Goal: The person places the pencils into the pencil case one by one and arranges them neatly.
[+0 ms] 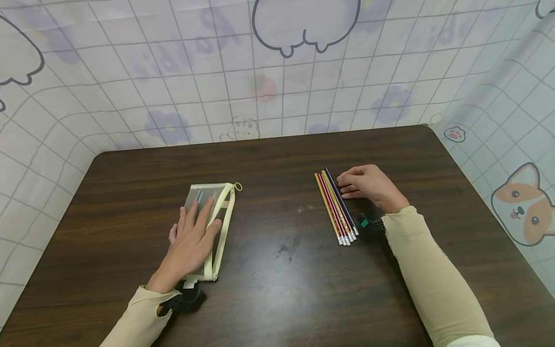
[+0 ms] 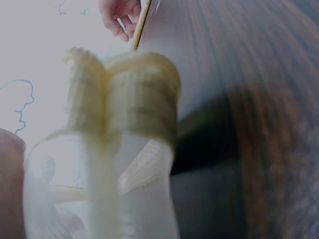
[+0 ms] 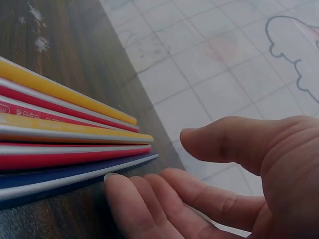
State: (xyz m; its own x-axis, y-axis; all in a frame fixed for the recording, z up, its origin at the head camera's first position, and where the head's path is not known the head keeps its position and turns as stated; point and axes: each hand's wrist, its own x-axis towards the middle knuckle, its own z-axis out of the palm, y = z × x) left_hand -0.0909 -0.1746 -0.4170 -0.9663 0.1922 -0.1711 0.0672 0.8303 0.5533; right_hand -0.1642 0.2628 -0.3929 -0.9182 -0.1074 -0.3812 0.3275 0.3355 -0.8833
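A see-through zip pouch (image 1: 193, 193) with pale yellow trim lies on the left part of the dark table. My left hand (image 1: 187, 246) rests on it, fingers spread and nearly straight. The pouch's edge (image 2: 144, 94) looms close and blurred in the left wrist view. Several pencils (image 1: 333, 205), yellow, red and blue with silver ends, lie side by side right of centre. Just to their right is my right hand (image 1: 370, 187), its fingers loosely bent and holding nothing. In the right wrist view, a fingertip is close to the blue pencil (image 3: 89, 172); whether they touch, I cannot tell.
The brown wooden table (image 1: 269, 193) has rounded far corners. Behind it and at both sides hangs a white grid-patterned cloth (image 1: 269, 67) with cartoon prints. A dark band with a camera (image 1: 184, 300) sits on my left wrist, another (image 1: 370, 223) on my right.
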